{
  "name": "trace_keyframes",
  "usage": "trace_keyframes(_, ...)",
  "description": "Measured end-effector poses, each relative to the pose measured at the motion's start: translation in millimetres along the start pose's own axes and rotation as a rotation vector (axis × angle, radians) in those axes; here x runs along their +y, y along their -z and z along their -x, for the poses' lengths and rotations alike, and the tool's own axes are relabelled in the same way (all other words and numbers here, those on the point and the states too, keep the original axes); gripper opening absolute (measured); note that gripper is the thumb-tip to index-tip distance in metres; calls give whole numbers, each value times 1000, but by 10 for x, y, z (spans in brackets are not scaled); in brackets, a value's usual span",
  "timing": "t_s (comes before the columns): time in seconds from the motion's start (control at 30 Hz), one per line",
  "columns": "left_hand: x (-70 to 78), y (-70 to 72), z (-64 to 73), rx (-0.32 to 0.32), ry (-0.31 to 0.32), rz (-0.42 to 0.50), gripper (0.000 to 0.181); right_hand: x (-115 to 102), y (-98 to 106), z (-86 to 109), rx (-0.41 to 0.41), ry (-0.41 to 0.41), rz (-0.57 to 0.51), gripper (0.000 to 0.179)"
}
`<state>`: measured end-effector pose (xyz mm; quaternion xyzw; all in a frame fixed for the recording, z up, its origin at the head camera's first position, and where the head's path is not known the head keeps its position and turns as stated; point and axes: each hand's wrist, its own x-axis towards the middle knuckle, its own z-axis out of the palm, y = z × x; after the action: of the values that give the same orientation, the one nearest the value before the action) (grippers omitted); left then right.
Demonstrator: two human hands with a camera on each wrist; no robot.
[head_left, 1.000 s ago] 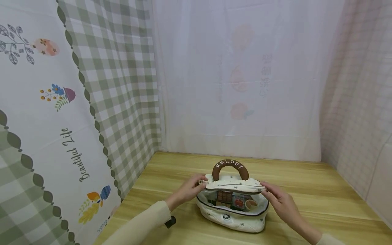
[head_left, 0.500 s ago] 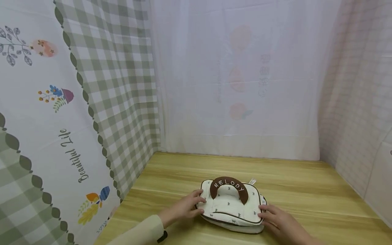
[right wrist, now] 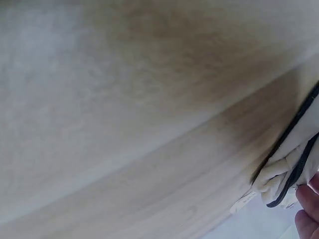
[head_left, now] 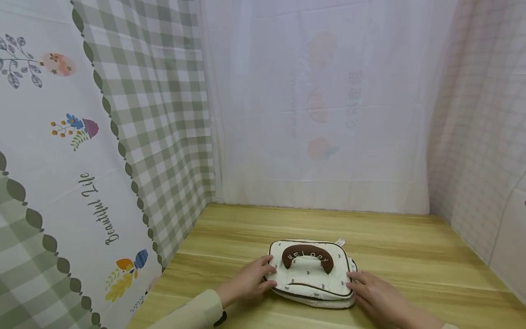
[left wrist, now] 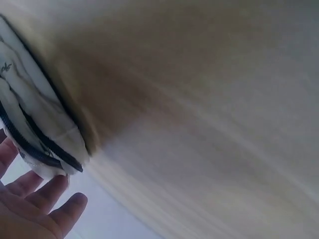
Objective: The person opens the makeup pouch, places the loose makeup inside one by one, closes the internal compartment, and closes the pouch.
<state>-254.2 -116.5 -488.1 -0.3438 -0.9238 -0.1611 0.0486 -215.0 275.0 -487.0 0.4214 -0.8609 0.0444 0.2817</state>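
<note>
A white quilted makeup bag (head_left: 307,278) lies on the table with its lid down, its contents hidden. Small bow prints, dark piping and a brown padded handle (head_left: 308,252) lettered "MELODY" mark its top. At the bag's left side, my left hand (head_left: 246,281) touches the edge with spread fingers; in the left wrist view its fingertips (left wrist: 61,181) meet the zippered side. My right hand (head_left: 376,292) rests its fingertips against the right edge. The right wrist view shows only part of the right hand (right wrist: 309,204) beside the bag's gathered corner (right wrist: 274,181).
The wood-grain table (head_left: 230,228) extends around the bag. A white tag (head_left: 340,242) sticks out at the bag's back right corner. A green-and-white checked cloth (head_left: 156,114) hangs on the left, and a pale curtain (head_left: 263,114) closes off the back.
The bag's lid, held up a second ago over cosmetics inside, has come down over them. Both hands have moved down to the bag's sides, and the handle has sunk lower.
</note>
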Motion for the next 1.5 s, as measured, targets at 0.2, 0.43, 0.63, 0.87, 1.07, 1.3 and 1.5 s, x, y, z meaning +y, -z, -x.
trace_keyframes(0.2, -42, 38, -86, 2, 9, -17, 42, 45, 12, -66, 60, 18, -35, 35)
trace_keyframes(0.43, -35, 103, -212, 35, 50, -56, 59, 98, 49, -172, 107, -6, -61, 35)
trace_keyframes(0.63, -29, 108, -366, 33, 65, 9, 66, 217, 110, -289, 84, -132, -49, 33)
trace_keyframes(0.87, -6, 96, -532, 35, 63, 101, 72, 464, 132, -393, -53, -349, -139, 26)
trace_keyframes(1.07, -3, 38, -630, 42, 96, 169, 60, 700, 53, -465, -138, -443, -221, 26)
trace_keyframes(1.3, -15, 10, -700, 47, 56, 202, 36, 879, -77, -577, -203, -445, -228, 29)
trace_keyframes(1.5, -25, 16, -726, 31, 73, 253, 27, 948, -119, -682, -298, -464, -241, 32)
